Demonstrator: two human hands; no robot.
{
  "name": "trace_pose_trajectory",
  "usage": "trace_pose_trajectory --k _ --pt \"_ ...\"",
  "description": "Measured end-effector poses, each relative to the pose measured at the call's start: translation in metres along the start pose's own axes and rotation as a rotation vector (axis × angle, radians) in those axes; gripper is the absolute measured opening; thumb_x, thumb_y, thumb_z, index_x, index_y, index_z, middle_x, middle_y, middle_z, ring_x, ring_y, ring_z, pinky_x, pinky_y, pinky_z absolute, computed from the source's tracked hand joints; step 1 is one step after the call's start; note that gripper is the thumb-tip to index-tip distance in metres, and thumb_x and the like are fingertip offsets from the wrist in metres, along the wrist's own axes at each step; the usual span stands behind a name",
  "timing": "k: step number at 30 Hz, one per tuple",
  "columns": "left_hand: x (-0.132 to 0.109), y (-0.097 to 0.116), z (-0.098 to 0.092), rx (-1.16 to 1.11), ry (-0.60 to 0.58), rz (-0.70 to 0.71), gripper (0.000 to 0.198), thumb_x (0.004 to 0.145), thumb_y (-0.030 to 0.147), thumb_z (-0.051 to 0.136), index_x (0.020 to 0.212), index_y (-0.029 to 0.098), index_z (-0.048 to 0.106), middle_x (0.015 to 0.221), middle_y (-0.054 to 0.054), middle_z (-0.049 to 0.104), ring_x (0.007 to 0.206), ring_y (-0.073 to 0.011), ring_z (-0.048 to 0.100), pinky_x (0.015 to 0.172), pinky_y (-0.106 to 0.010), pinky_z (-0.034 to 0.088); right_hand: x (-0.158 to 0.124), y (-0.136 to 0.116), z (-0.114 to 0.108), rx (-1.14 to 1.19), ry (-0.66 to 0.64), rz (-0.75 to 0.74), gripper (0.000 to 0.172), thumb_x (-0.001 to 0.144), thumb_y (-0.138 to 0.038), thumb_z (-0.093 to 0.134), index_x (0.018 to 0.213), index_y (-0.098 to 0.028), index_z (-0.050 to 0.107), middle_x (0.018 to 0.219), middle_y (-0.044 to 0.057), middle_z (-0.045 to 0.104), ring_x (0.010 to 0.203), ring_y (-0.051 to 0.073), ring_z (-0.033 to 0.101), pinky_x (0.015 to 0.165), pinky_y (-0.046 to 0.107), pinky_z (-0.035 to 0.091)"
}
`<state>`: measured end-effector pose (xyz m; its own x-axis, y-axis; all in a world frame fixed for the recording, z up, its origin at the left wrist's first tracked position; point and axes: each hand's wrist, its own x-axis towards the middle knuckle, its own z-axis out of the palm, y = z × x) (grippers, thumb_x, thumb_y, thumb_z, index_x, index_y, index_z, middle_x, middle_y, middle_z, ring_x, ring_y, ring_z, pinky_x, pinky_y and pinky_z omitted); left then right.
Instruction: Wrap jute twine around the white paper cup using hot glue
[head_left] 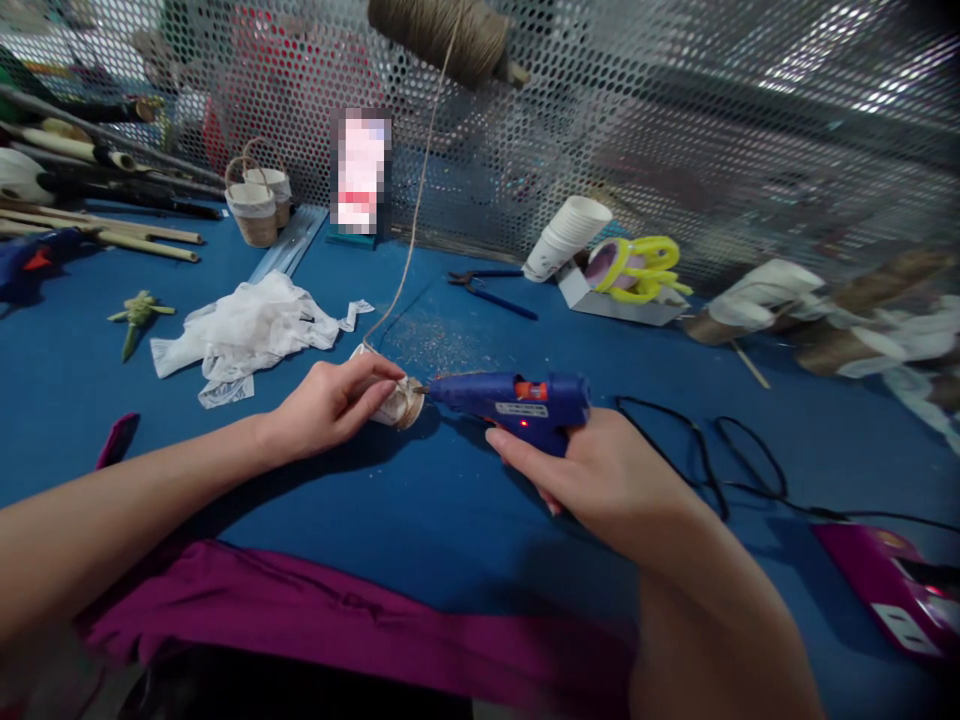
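Tipped on its side on the blue table, a small paper cup [388, 408] with twine wound at one end is held by my left hand [341, 400], whose fingers close over it. My right hand [577, 465] grips a blue hot glue gun [510, 398] with a red light glowing on its side. The gun's nozzle meets the twine-wrapped end of the cup, or comes very close to it. A strand of twine [420, 190] rises from the cup to a large twine spool [442, 35] overhead.
Behind the cup lie crumpled white lace [255, 325] and pliers [491, 287]. Two small twine-covered baskets [253, 213], stacked paper cups [566, 237] and a box with yellow-handled scissors [630, 290] stand toward the mesh. A black cord [705, 455] and a purple power strip [885, 580] are at right.
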<state>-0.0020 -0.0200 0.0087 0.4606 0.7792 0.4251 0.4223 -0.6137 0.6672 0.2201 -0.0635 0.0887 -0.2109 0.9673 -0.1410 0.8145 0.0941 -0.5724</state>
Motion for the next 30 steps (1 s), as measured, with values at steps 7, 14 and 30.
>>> trace_pose_trajectory --k 7,14,30 --pt "-0.0002 0.0 -0.0006 0.032 0.002 -0.007 0.022 0.089 0.023 0.042 0.098 0.01 0.058 0.055 0.001 0.058 0.042 -0.0071 0.047 0.041 -0.017 0.035 -0.0005 -0.001 0.0 0.017 -0.005 -0.002 0.029 0.078 -0.035 0.049 0.051 -0.024 0.051 0.028 -0.006 0.038 0.03 0.013 0.039 0.039 0.027 0.035" --pt "0.0002 -0.0003 -0.0006 0.028 0.01 -0.015 0.023 0.088 0.024 0.043 0.096 0.01 0.059 0.057 -0.001 0.06 0.043 -0.0073 0.046 0.041 -0.018 0.035 -0.004 -0.0018 0.0007 0.035 -0.003 0.0 0.02 0.078 -0.034 0.051 0.065 -0.022 0.059 0.029 -0.007 0.036 0.03 0.014 0.038 0.038 0.029 0.033" --pt "0.0002 -0.0005 -0.0004 0.041 0.017 -0.003 0.022 0.088 0.022 0.043 0.096 0.01 0.059 0.06 0.0 0.059 0.043 -0.0064 0.045 0.041 -0.017 0.034 0.0031 -0.002 0.0016 0.064 -0.004 0.057 0.038 0.078 -0.035 0.051 0.044 -0.024 0.038 0.033 -0.005 0.044 0.034 0.011 0.047 0.04 0.025 0.038"
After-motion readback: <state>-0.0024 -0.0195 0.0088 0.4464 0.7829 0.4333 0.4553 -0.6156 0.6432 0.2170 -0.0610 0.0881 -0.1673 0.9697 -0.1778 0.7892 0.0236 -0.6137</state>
